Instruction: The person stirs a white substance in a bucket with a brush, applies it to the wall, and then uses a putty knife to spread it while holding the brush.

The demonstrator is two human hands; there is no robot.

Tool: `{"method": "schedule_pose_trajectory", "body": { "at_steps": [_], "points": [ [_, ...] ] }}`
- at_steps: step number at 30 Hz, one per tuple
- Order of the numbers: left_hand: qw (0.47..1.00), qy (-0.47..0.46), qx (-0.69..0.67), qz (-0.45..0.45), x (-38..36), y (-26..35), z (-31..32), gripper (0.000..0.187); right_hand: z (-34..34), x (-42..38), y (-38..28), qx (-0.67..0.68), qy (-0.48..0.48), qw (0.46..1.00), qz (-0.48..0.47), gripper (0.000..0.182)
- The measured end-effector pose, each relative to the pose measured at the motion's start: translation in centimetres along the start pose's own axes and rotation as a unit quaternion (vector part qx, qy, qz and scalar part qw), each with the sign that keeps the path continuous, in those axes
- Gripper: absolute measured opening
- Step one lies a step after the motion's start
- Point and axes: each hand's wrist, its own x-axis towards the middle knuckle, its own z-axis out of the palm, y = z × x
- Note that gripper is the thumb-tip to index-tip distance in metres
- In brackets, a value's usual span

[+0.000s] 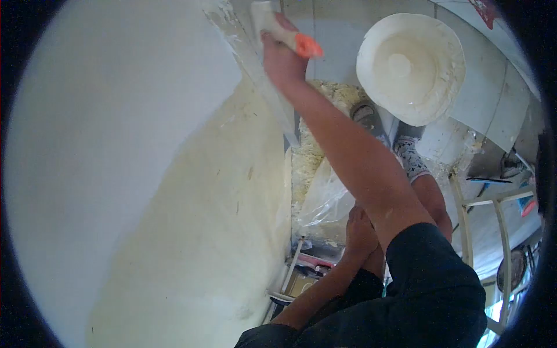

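My right hand (pixel 284 61) is stretched out along the wall, closed around the handle of a plastering trowel (pixel 271 20). The handle is cream with an orange end, and motion blurs it. A long pale strip beside the hand, against the wall, looks like the blade. The wall (pixel 220 191) carries a smooth white coat on the left and a yellowish, duller patch nearer me. Low by my bent leg rests my left hand (pixel 361 229), holding nothing that I can see; its fingers show only in part, loosely laid out.
A round white bucket (pixel 409 110), smeared with pale plaster, stands on the tiled floor. Crumbs and clear plastic sheeting (pixel 328 197) lie along the wall's foot. Right of my legs is a cream metal frame (pixel 502 232). A box of tools (pixel 307 272) sits by my left arm.
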Motion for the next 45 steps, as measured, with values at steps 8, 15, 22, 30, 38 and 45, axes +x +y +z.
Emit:
{"method": "schedule_pose_trajectory", "body": {
  "at_steps": [8, 15, 22, 30, 38, 45],
  "points": [
    [0.932, -0.095, 0.351, 0.017, -0.2, -4.3, -3.5, 0.041, -2.7, 1.9, -3.7, -0.008, 0.060, 0.998, 0.018, 0.035],
    [0.831, -0.056, 0.527, 0.171, -1.2, 7.6, 2.5, 0.046, 1.8, 5.5, -0.6, -0.103, 0.011, 0.986, 0.131, 0.033],
    [0.816, -0.053, 0.567, 0.104, -0.7, 5.0, 1.6, 0.054, -2.6, 2.0, -8.1, 0.050, -0.092, 0.994, -0.017, 0.036],
    [0.766, -0.089, 0.599, 0.217, -0.7, 9.2, 2.3, 0.049, 2.6, 8.8, 0.6, -0.155, 0.070, 0.963, 0.210, 0.025],
    [0.721, -0.095, 0.649, 0.222, 0.9, 6.4, 0.3, 0.044, 2.6, 5.9, -6.2, -0.008, 0.001, 0.993, -0.118, 0.026],
    [0.976, -0.057, 0.206, 0.043, 0.5, 3.7, -0.9, 0.044, -3.5, 2.0, -7.6, 0.007, 0.003, 0.998, -0.065, 0.031]
  ]
}}
